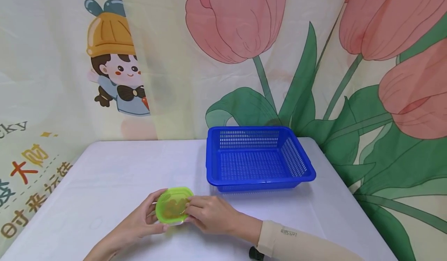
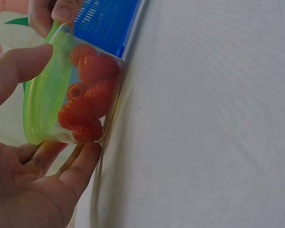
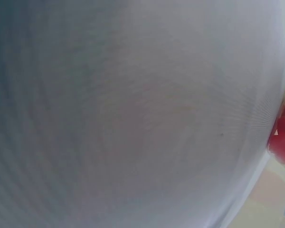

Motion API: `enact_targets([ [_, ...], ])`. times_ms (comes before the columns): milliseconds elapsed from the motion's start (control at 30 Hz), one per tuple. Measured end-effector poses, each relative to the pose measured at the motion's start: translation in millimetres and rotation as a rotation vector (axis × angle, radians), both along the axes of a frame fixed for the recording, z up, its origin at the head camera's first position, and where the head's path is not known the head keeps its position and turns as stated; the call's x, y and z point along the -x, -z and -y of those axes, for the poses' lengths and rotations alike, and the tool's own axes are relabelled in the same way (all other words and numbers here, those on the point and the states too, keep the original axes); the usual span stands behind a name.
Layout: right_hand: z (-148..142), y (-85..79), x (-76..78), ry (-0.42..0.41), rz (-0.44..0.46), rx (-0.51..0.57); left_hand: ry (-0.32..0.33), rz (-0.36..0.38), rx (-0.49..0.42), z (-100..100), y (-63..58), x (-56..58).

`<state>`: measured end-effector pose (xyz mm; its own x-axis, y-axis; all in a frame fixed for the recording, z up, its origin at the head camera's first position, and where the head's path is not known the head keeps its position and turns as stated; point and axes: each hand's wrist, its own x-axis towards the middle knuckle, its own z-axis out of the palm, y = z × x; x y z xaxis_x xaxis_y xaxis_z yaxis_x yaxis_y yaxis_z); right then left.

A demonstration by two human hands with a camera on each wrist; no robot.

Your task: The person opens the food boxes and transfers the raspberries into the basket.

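Observation:
A small clear container with a light green lid (image 1: 174,203) sits low over the front of the table. Through its clear side, in the left wrist view, several red raspberries (image 2: 92,90) show. My left hand (image 1: 141,219) holds the container from the left, the thumb near the lid and the fingers curled at its side and base. At the opposite side my right hand (image 1: 217,215) pinches the lid's rim, with its fingertips partly hidden. The lid covers the container. Only some raspberries (image 3: 284,128) appear at the right wrist view's edge, and no hand shows there.
A blue plastic basket (image 1: 260,185) with perforated walls stands behind the hands, right of centre on the white-covered table (image 1: 139,164). A small black object (image 1: 256,254) lies near the front edge, below the right sleeve. A printed curtain (image 1: 167,78) hangs behind the table.

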<state>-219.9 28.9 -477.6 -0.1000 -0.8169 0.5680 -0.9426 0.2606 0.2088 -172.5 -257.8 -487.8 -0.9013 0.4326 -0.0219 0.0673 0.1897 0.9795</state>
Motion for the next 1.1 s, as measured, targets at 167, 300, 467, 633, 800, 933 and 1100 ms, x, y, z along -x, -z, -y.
enact_targets([
  [167, 1, -1.5, 0.4, -0.002, -0.026, -0.024, 0.003, -0.029, 0.002, 1, -0.4, 0.2],
  [300, 1, -3.0, 1.8, -0.016, -0.054, -0.036, -0.006, -0.016, 0.006, 0, -1.2, 1.2],
  [467, 2, -2.3, 3.8, -0.038, -0.101, -0.027, -0.004, -0.013, 0.017, 1, -3.1, 1.7],
  [633, 3, -9.5, 4.6, -0.036, -0.111, 0.004, -0.005, -0.013, 0.046, 2, -5.5, 3.0],
  [800, -1, -20.2, 8.6, -0.05, -0.096, 0.013, 0.001, 0.003, 0.065, 0, -5.3, 5.5],
  [933, -3, -25.3, 11.8, -0.057, -0.051, 0.036, -0.021, 0.048, 0.097, 1, -5.5, 3.0],
  [1100, -4, -35.3, 12.9, 0.0, 0.119, 0.111, -0.058, 0.06, 0.129, 0, -5.5, 0.7],
])
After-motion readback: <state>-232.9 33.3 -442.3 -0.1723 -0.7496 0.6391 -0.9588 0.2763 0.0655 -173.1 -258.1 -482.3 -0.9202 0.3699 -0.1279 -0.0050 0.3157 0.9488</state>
